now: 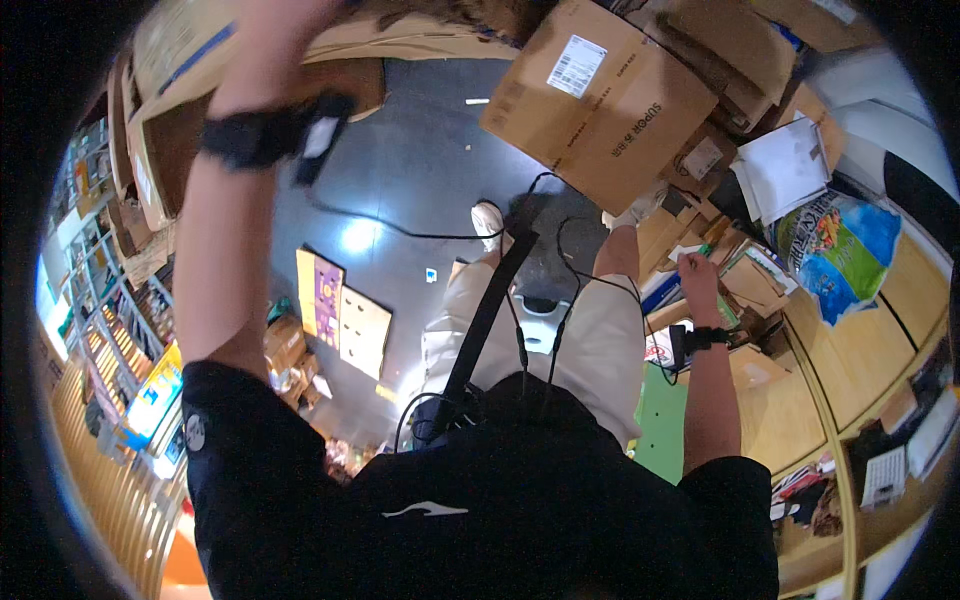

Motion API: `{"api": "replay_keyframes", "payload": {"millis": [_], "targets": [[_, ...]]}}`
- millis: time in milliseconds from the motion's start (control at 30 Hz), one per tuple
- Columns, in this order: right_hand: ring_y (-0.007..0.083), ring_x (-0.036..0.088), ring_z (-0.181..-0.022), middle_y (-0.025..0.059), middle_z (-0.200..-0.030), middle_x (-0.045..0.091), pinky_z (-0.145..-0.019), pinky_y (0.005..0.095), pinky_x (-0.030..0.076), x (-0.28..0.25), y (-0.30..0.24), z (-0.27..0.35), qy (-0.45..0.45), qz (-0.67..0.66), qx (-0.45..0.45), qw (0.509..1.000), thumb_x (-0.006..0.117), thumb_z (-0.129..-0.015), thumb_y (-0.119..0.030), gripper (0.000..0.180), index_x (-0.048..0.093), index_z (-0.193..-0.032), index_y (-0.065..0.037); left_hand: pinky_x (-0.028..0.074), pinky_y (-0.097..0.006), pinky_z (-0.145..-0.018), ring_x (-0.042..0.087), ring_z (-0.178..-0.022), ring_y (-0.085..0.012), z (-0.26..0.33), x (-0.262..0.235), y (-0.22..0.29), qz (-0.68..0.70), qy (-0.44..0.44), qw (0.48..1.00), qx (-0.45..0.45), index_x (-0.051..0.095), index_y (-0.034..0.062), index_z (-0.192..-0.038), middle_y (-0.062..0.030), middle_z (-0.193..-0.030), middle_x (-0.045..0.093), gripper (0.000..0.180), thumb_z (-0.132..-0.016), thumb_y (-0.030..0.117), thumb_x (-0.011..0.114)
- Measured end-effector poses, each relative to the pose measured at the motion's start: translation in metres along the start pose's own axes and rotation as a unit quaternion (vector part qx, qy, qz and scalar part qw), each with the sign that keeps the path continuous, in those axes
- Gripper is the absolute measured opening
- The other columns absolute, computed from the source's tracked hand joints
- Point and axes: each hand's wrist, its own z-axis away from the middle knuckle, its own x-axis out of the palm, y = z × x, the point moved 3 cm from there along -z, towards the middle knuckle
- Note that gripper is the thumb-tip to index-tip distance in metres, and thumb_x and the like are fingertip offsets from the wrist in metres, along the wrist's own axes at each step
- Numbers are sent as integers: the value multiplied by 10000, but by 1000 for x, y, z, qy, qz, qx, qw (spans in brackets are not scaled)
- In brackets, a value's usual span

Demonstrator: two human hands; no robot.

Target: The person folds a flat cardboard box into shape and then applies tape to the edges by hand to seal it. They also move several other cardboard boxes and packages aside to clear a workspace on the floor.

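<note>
My left arm stretches forward to the top edge, where my left hand (285,22) is cut off and smeared, its fingers hidden. Close to that hand are large cardboard pieces (420,38). On its wrist sits a black band with a small device (322,138), from which a dark cable runs. My right hand (697,270) has its fingers curled beside stacked flattened cardboard and papers (750,280); what they hold, if anything, cannot be made out. A large taped brown carton (610,110) with a white label stands ahead, beyond my right foot.
Wooden cabinets (860,345) line the right, with a blue-green plastic bag (840,255) and white papers (780,170) on top. An open carton (165,165) stands at the left. Flat panels (343,312) lie on the grey floor (400,130). Cables (420,234) hang across my legs.
</note>
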Motion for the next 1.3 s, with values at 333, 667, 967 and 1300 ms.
{"api": "replay_keyframes", "payload": {"millis": [333,667,967,1300], "targets": [[308,596,-808,158,-824,616,-761,389,469,-11,-156,193,80,9,-121,989,672,-814,-230,261,609,-866,18,457,-309,-937,606,-1044,-191,236,-214,-53,446,-145,853,-229,636,28,-1107,-97,-1107,656,251,-938,203,577],[411,614,-830,243,-843,643,-727,438,470,0,-325,206,-64,229,-345,908,570,-889,-414,440,643,-843,17,495,-414,-674,644,-724,-326,683,-345,6,202,-140,652,-718,682,42,-825,-175,-762,660,343,-873,362,568],[302,528,-586,189,-628,562,-613,401,447,132,-522,296,-198,338,-558,732,664,-845,-368,412,562,-693,1,412,-247,-534,534,-563,-87,788,-367,179,352,133,367,-851,645,40,-759,-13,-619,587,266,-911,236,550],[218,503,-555,175,-601,545,-564,374,430,318,-679,463,-264,437,-650,563,688,-829,-308,369,541,-673,-7,485,-307,-564,607,-619,-150,913,-364,118,329,292,224,-870,654,22,-806,-53,-685,637,248,-880,236,552]]}}
